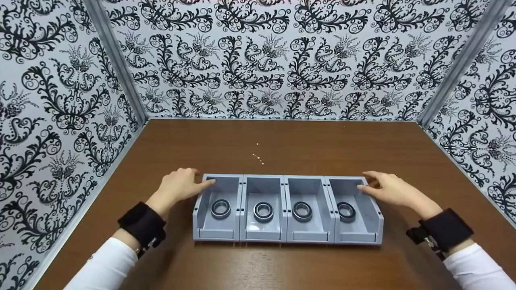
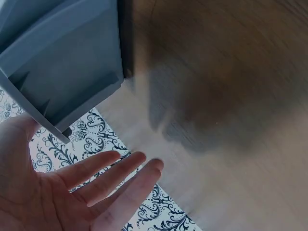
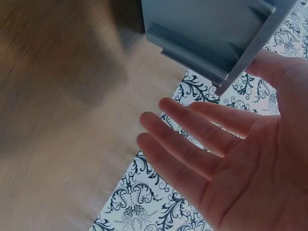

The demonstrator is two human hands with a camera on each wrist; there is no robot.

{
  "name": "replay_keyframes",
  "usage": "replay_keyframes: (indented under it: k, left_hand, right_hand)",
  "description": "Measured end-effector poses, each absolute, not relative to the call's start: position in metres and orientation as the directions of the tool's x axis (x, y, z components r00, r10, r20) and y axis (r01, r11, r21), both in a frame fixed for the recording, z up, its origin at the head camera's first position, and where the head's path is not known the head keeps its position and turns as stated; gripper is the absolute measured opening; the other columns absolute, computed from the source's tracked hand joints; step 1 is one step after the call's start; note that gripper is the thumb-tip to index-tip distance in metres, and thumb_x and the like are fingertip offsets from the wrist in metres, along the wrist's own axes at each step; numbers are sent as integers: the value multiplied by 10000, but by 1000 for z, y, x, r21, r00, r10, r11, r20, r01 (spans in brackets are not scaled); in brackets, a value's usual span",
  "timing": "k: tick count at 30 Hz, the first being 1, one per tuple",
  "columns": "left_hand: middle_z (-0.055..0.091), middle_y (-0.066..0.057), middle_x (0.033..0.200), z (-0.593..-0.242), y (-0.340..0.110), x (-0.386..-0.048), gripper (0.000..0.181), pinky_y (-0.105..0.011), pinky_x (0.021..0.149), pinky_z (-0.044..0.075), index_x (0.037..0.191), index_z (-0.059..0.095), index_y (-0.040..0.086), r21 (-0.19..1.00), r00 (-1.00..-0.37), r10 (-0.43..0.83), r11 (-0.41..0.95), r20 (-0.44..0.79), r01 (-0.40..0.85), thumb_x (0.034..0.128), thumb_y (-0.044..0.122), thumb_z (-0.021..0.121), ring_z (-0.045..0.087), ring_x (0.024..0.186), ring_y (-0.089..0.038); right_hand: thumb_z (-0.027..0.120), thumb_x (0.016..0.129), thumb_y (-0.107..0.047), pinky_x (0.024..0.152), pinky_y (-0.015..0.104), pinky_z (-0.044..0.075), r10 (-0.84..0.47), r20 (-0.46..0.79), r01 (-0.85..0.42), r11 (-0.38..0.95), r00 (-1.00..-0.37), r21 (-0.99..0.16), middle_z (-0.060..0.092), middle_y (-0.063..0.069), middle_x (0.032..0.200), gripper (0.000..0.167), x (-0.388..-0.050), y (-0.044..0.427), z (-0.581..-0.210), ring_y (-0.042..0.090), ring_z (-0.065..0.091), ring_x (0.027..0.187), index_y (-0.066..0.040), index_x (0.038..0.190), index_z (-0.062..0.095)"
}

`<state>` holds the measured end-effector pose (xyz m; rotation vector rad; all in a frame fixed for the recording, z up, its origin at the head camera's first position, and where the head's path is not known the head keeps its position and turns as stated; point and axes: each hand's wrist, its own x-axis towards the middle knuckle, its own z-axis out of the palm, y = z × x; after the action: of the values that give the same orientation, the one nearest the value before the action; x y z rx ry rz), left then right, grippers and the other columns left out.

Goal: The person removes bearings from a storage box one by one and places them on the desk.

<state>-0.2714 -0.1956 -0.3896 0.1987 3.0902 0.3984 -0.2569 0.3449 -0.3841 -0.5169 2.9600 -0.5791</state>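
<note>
Four joined grey bins stand in a row on the table, each with one dark-rimmed metal ring inside: is the leftmost ring, then a second ring, a third ring and a rightmost ring. My left hand is at the row's left end, thumb over the rim; in the left wrist view the fingers of this hand extend below the bin. At the right end my right hand has its thumb over the rim; the right wrist view shows this hand with fingers extended beside the bin.
The brown wooden table carries small pale specks behind the bins. Patterned black-and-white panels stand at the back and both sides, with grey posts at the corners.
</note>
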Motion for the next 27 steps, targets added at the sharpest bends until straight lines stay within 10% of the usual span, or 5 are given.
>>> replay_keyframes:
  k: [13, 27]
  left_hand:
    - [634, -52, 717, -393, -193, -266, 618, -366, 582, 398, 645, 632, 147, 239, -994, 104, 967, -35, 93, 887, 715, 592, 609, 699, -233]
    - [348, 44, 541, -395, -188, -261, 633, -308, 525, 301, 547, 428, 173, 231, -993, 107, 969, -57, 91, 905, 659, 618, 478, 557, -174]
  right_hand:
    - [686, 944, -436, 670, 389, 537, -293, -55, -259, 907, -954, -333, 757, 138, 903, 570, -253, 340, -390, 176, 670, 746, 90, 1165, 679]
    - [669, 929, -408, 548, 276, 360, -252, -87, -205, 910, -964, -360, 438, -88, 557, 380, -247, 336, -390, 100, 461, 555, -98, 711, 664]
